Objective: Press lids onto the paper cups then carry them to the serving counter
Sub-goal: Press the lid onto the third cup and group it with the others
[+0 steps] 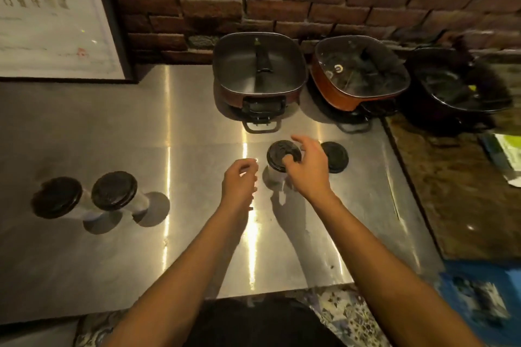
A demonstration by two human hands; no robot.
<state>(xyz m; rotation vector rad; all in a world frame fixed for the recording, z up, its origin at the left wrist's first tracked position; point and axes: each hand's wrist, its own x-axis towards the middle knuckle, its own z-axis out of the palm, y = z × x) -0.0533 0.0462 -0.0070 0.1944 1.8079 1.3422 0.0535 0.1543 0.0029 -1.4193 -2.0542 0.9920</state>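
Now, the middle paper cup (277, 175) is stood on the steel counter (197, 121) with a black lid (282, 153) laid on it, the lid's near edge being touched by the thumb of the right hand (308, 169), fingers spread above; the left hand (239, 182) is held just beside, loosely curled, nothing gripped. As the cup is not steadied, it could be tipped by an off-centre press, or the lid left seated on one side only and popped off when carried.
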